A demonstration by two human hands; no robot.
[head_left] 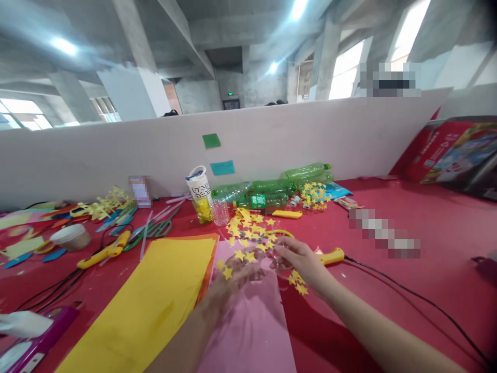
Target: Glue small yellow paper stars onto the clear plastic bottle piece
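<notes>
A cluster of small yellow stars [248, 233] hangs on clear plastic, whose exact shape I cannot make out, above a pink sheet [248, 331]. My right hand [301, 256] reaches in from the right, thumb and fingertips pinched at the edge of this plastic. A few more stars [298, 285] dangle below its fingers. From the lower left, my left hand [244, 269] is under and behind some stars, its fingers smeared by motion. Beside my right hand lies a yellow-handled glue gun [330, 256] with a black cord. Left of the pink sheet are yellow sheets [155, 290].
Green plastic bottles [272, 186] lie along the white partition [272, 134]. A white cup [199, 181], a clear cup [220, 211], a yellow utility knife [287, 214] and another star cluster [315, 196] stand nearer. Scissors [159, 228], another yellow tool [104, 251] and paper scraps occupy the left.
</notes>
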